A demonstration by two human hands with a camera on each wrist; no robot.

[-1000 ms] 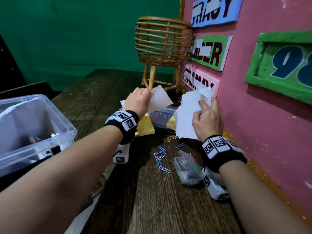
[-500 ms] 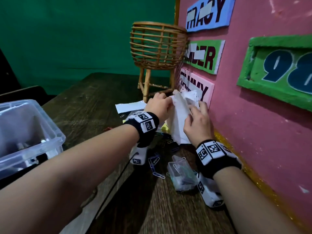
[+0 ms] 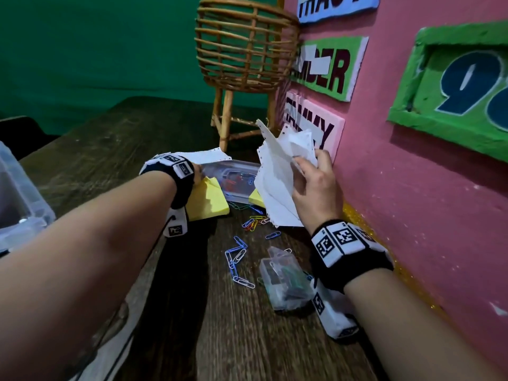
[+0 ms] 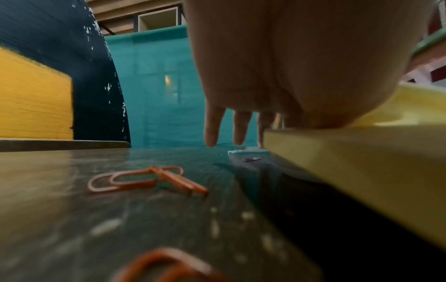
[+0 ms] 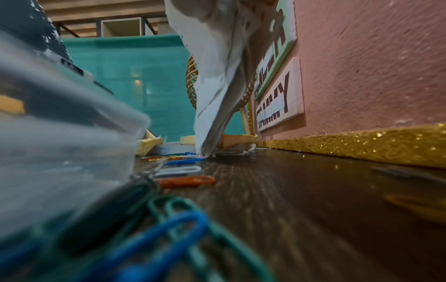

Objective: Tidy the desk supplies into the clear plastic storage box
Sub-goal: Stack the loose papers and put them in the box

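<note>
Clamped in the right hand, a ragged sheaf of white perforated paper stands upright; left hand, fingers straight, presses the yellow sticky-note pad.

On the worktop, the storage box sits at the far left edge. The rattan stand stands at the back, against the wall on the right. Before it lie a paper sheet, then a flat case between 2 note pads. Loose paper clips spread nearer, with a small clip box to their right. The right hand holds a paper stack upright beside the wall; the left hand rests on the left pad.
</note>
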